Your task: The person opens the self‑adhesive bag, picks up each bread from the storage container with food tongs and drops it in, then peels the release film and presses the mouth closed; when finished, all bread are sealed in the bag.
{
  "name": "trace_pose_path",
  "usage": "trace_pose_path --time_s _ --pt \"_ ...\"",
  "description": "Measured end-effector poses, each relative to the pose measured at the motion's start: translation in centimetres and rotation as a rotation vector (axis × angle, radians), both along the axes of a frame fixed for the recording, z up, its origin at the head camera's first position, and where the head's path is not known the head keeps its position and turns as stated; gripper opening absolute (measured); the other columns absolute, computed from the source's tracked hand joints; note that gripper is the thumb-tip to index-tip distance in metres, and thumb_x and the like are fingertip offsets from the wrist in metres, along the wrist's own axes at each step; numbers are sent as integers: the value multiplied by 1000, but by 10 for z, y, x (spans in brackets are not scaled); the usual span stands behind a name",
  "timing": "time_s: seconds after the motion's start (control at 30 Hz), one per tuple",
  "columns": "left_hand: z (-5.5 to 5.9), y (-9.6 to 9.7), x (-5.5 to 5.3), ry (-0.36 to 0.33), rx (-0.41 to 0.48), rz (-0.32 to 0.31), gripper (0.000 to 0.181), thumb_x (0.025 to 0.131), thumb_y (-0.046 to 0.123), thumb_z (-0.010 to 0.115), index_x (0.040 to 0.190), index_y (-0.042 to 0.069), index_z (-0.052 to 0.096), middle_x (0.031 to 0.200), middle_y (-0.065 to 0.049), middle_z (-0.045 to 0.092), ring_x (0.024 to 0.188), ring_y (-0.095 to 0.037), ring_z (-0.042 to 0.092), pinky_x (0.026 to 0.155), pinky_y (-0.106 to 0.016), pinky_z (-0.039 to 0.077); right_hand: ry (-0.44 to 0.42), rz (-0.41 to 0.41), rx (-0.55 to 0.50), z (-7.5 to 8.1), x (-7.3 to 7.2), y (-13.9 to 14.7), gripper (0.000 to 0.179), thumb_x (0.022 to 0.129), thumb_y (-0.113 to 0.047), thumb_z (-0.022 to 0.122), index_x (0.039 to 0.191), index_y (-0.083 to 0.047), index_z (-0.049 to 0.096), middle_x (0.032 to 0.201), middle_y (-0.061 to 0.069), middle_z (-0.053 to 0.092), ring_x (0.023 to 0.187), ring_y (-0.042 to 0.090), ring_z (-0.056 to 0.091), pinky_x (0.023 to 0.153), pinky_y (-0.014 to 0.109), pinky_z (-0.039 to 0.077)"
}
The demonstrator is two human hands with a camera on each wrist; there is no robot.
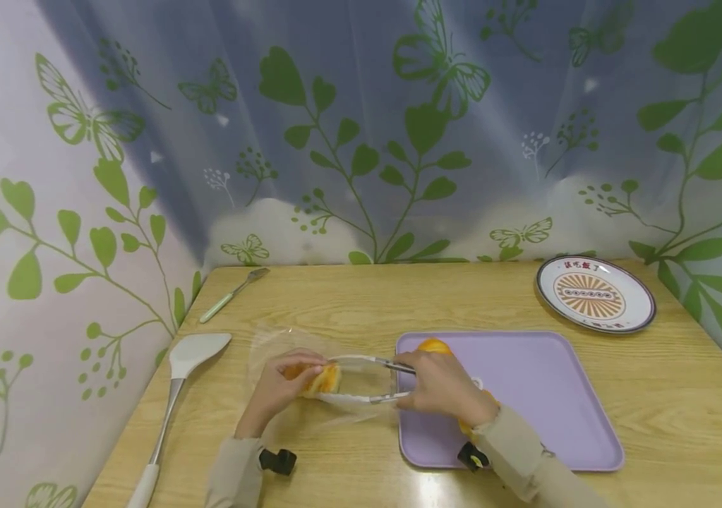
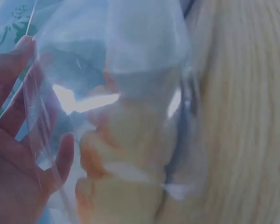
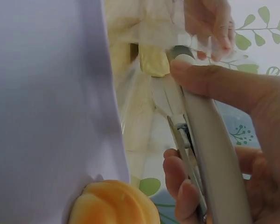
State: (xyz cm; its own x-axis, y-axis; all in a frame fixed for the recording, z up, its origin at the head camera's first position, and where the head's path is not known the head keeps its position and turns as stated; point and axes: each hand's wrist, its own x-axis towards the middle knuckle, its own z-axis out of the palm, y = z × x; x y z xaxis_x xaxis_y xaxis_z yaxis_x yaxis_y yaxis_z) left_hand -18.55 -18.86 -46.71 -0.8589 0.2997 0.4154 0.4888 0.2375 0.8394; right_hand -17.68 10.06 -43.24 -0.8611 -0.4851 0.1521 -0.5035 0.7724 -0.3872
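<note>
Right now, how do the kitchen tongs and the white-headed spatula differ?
The kitchen tongs are held in the right hand; the white-headed spatula lies on the wood-grain table. The kitchen tongs have two spread arms, while the white-headed spatula has one shaft with a broad head. Both combine white and metal parts.

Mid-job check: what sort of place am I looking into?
Probably a small tabletop food-handling setup, perhaps staged: a wooden table bears a lilac tray with bread rolls and a printed plate, while leaf-and-butterfly hangings close off the background.
</note>
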Motion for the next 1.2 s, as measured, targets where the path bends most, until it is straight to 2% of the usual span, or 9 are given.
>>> trace_pose_path --time_s 0.27,0.47,0.63,0.73,0.83,0.97,1.07,1.2 --pt "-7 -4 -1 -28 -3 69 12 87 0 70 97 -5 73 105 -21 70 102 5 59 97 -16 45 -39 -29 6 0 3 0 66 61 -29 89 119 -6 67 107 10 72 89 27 69 74 45 57" --pt "-8 -4 -3 -19 18 48 12 86 -2 69 97 -6 72 104 -22 69 102 6 59 96 -15 46 -33 -1 -37 -3 3 -1 62 63 -28 87 118 -6 68 108 10 73 90 27 70 77 45 57" --pt "-8 -3 -3 -23 49 6 10 87 -4 67 95 -9 71 99 -20 71 99 5 61 91 -15 49 10 10 -44 -5 2 -6 60 62 -28 87 116 -6 69 106 9 74 85 25 70 72 41 58" --pt "-7 -1 -2 -32 64 -27 10 87 -5 67 94 -12 70 98 -22 70 98 4 62 89 -16 51 -1 3 -46 -6 0 -10 61 62 -29 88 116 -6 69 107 9 73 85 24 70 71 40 58" --pt "-4 2 -1 -50 45 -40 11 88 -2 67 94 -11 70 99 -20 71 97 3 62 90 -19 51 -27 -15 -51 -6 -2 -13 62 63 -31 88 117 -7 68 108 9 73 87 23 69 71 40 58" --pt "0 4 1 -80 -14 -20 11 89 3 68 95 -4 73 101 -14 73 98 3 62 94 -23 49 -43 -37 -48 -6 -4 -16 62 64 -33 89 117 -7 69 105 9 73 76 15 64 65 36 57" --pt "0 1 0 -29 -63 23 10 88 2 69 96 -1 74 102 -14 72 100 1 61 95 -24 48 -48 -55 -32 -5 -6 -18 62 63 -32 90 116 -7 69 103 10 73 70 12 60 61 35 55" --pt "-6 -7 -3 119 -129 102 14 82 -4 71 96 -1 75 102 -14 71 102 -11 63 95 -20 49 -56 -71 -12 -5 -6 -18 61 62 -29 89 116 -7 69 104 11 73 74 15 63 63 38 55"
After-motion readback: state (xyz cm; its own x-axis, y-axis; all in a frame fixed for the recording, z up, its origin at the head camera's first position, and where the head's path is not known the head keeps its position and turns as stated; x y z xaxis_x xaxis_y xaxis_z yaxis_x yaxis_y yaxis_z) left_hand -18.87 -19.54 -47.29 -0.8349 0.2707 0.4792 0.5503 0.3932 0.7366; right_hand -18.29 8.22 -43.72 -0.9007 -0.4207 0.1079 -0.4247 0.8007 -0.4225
